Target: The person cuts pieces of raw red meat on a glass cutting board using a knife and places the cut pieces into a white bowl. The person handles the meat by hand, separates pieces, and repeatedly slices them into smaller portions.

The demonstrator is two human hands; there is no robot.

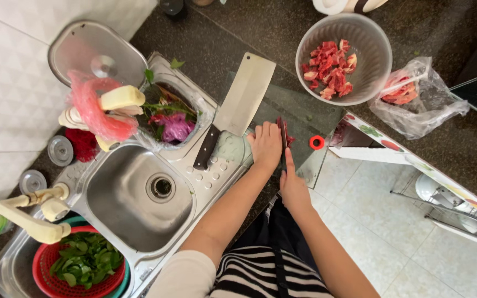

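Your left hand (266, 144) is flat w/ fingers together, pressing the meat strip (282, 134) on the glass board (305, 113). Right hand (292, 185) pinches its near end w/ 1 finger stretched along it. Imo keep it pinned tight. The strip sits btwn both hands; cleaver (237, 105) lies left, untouched.

Left hand (266, 144) lies flat, fingers together; right hand (292, 185) points its forefinger forward.

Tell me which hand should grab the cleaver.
Left, probably. The left hand rests on the cutting board right beside the cleaver, whose handle lies toward that side; the right hand sits farther off, at the meat.
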